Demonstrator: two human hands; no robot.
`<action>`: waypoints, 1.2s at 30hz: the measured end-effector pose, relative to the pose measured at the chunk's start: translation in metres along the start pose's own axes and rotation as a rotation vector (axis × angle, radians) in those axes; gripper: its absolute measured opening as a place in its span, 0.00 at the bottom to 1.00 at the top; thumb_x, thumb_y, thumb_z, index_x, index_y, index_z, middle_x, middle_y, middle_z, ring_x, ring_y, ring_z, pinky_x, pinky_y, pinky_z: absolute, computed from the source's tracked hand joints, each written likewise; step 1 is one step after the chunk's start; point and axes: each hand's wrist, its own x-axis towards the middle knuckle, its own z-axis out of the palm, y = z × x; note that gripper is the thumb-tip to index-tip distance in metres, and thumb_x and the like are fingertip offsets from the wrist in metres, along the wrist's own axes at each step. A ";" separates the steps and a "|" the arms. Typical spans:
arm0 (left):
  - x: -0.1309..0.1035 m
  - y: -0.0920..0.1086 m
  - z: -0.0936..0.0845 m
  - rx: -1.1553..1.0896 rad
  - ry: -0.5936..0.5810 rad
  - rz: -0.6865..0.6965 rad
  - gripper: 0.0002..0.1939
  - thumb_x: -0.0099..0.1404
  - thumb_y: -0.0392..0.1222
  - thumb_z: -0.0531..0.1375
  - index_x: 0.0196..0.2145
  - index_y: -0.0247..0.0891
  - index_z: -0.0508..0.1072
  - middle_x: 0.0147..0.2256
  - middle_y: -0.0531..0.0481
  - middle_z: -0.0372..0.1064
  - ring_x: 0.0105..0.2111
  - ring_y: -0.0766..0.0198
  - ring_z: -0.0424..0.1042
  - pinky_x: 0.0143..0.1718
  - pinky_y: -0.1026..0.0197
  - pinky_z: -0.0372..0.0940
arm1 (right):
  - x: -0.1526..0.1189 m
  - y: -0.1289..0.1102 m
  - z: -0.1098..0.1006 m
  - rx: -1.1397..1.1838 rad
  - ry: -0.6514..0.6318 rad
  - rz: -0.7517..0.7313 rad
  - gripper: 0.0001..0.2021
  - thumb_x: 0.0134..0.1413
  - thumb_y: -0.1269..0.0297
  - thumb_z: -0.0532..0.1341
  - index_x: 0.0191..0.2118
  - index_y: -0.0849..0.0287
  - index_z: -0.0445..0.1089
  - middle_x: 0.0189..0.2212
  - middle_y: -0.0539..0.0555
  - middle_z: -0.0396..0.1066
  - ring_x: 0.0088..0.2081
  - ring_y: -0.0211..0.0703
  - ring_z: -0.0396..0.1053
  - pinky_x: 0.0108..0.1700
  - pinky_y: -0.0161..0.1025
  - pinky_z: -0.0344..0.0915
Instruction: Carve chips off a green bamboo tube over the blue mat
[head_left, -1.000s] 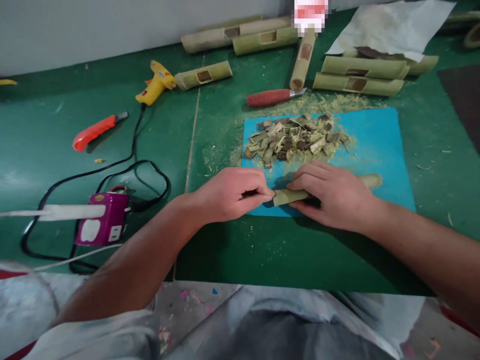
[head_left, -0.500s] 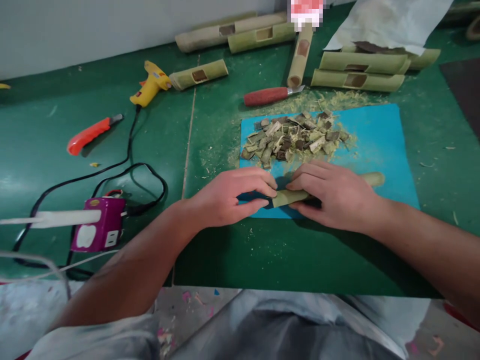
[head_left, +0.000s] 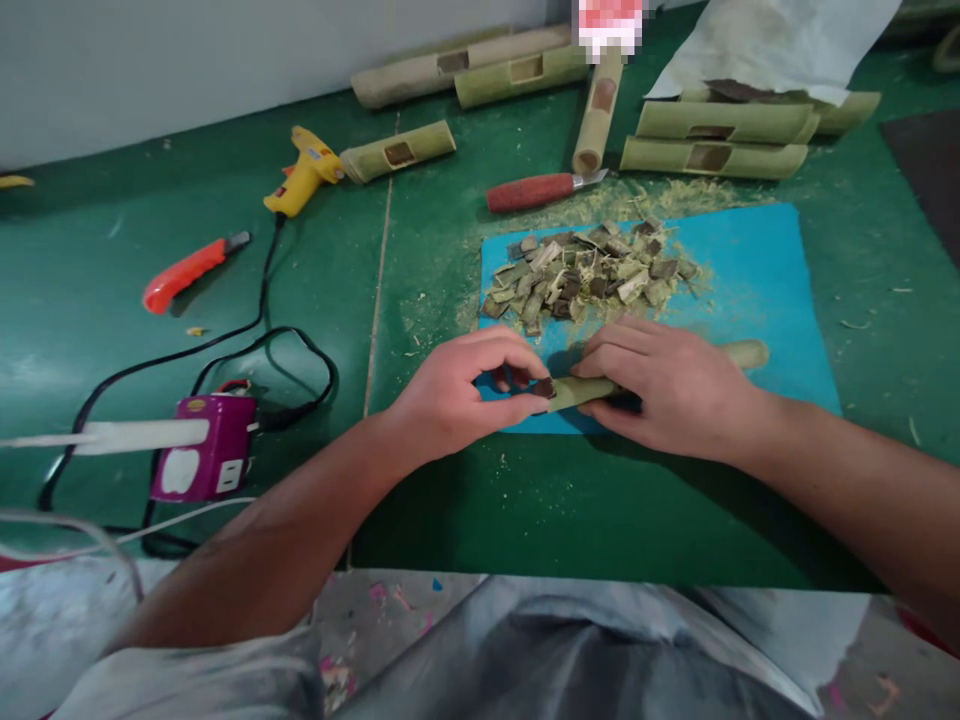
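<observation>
Gripping the bamboo piece (head_left: 577, 391), right hand (head_left: 667, 392) arches palm-down.

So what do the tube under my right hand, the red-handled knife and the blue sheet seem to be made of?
The tube looks like bamboo, smooth and unpainted, from its pale green skin. The knife's handle could be painted wood or plastic, dull red; its grey, metallic-looking blade is probably steel. The blue sheet is thin, flat and matte: paper or foam, I can't tell.
</observation>
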 end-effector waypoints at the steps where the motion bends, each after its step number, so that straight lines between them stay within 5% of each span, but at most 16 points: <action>1: 0.000 0.000 0.001 -0.034 0.018 -0.030 0.04 0.60 0.37 0.66 0.35 0.36 0.77 0.34 0.50 0.73 0.30 0.70 0.71 0.34 0.68 0.68 | 0.000 0.000 0.000 -0.002 0.001 -0.003 0.08 0.60 0.63 0.56 0.38 0.59 0.70 0.37 0.59 0.73 0.39 0.48 0.67 0.39 0.44 0.62; 9: -0.007 0.001 0.008 -0.099 0.128 -0.279 0.05 0.66 0.40 0.61 0.35 0.36 0.76 0.26 0.54 0.74 0.26 0.70 0.73 0.31 0.68 0.68 | 0.000 0.000 0.000 0.007 0.019 0.004 0.07 0.60 0.63 0.56 0.38 0.58 0.70 0.37 0.58 0.73 0.39 0.47 0.67 0.38 0.43 0.61; 14: -0.008 -0.001 0.012 -0.047 0.209 -0.147 0.07 0.63 0.38 0.64 0.40 0.36 0.76 0.31 0.51 0.75 0.29 0.69 0.73 0.32 0.67 0.70 | 0.000 0.000 0.000 0.005 0.017 0.005 0.06 0.59 0.63 0.57 0.38 0.57 0.69 0.38 0.58 0.73 0.40 0.47 0.67 0.38 0.44 0.61; 27: -0.007 -0.002 0.018 0.126 0.299 0.086 0.00 0.64 0.35 0.64 0.34 0.37 0.76 0.33 0.50 0.74 0.32 0.67 0.73 0.33 0.65 0.67 | 0.000 0.000 0.000 -0.026 0.027 -0.014 0.06 0.59 0.63 0.57 0.37 0.59 0.69 0.36 0.57 0.72 0.39 0.47 0.67 0.37 0.42 0.60; 36: -0.007 0.000 0.015 0.219 0.145 0.222 0.02 0.64 0.35 0.65 0.36 0.37 0.76 0.35 0.48 0.75 0.35 0.67 0.75 0.36 0.66 0.70 | 0.001 -0.001 -0.001 -0.023 0.009 0.012 0.05 0.58 0.63 0.57 0.36 0.57 0.69 0.35 0.56 0.71 0.38 0.46 0.66 0.37 0.42 0.60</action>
